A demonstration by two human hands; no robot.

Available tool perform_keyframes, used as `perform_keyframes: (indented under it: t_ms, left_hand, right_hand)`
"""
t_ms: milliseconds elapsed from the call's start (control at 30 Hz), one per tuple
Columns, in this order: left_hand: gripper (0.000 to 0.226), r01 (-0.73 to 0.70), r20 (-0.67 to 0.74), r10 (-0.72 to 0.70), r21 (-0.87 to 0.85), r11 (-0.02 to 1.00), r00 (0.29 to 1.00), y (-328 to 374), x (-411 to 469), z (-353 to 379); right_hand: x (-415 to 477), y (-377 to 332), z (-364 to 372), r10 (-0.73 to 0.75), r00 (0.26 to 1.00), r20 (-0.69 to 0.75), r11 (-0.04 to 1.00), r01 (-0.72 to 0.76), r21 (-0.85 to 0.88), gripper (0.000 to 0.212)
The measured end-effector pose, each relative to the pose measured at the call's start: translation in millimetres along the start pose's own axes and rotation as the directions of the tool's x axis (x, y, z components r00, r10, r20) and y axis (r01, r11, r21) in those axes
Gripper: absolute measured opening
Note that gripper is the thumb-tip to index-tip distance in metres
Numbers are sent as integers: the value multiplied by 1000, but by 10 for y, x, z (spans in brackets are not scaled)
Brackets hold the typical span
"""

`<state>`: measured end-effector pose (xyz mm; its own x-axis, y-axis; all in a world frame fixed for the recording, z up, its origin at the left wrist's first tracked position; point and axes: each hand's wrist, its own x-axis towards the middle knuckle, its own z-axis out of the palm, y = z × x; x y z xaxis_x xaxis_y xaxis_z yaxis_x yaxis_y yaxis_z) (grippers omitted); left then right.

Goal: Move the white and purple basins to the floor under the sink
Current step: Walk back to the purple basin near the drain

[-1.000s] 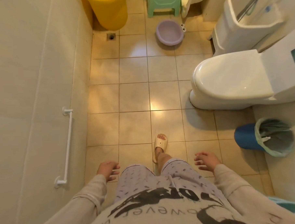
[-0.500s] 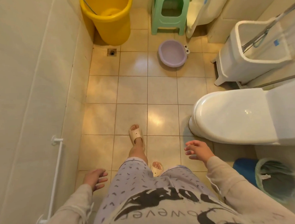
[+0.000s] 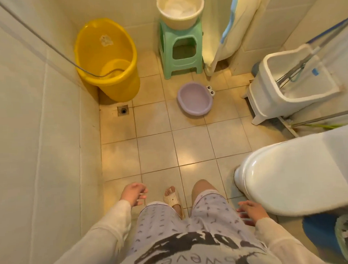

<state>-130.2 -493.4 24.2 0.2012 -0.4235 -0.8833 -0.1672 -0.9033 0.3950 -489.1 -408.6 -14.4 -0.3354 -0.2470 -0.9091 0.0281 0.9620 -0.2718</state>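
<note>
The purple basin, small and oval with cartoon eyes on its rim, lies on the tiled floor ahead of me. The white basin stands on a green plastic stool against the far wall. My left hand hangs at my left thigh, fingers loosely apart and holding nothing. My right hand hangs beside my right thigh near the toilet, also holding nothing. Both hands are far from either basin.
A yellow bucket with a hose in it fills the far left corner by a floor drain. A white mop bucket and the toilet line the right side. A blue bin sits at lower right.
I have walked forward towards the far wall. The view tilted up, so the white basin on the stool has come into sight. Both hands stayed at my sides.
</note>
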Motion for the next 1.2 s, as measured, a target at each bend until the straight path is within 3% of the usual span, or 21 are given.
perform_keyframes:
  t_ms: [267,567,767,1000,1200]
  left_hand:
    - [11,-44,33,45,-27,999,998,1057,431,52]
    - [15,193,-37,-193,-4,981,981,1570,884,409]
    - [11,192,-70,-194,-33,981,979,2045,1034,519]
    - [12,203,-72,-195,136,970,978,2754,1407,568]
    - [12,91,20,-101,282,955,995,3502,1883,753]
  right_hand:
    - [267,-853,-9,-4,999,-32,996,7,90,6]
    - [734,-2437,-182,-106,992,75,994,104,26,15]
    - [890,-3258,-313,-200,972,122,979,202,-7,17]
    - [1132,-3555,-260,-123,985,122,991,128,-37,16]
    - [1449,-3819,-199,-53,995,85,994,60,-86,19]
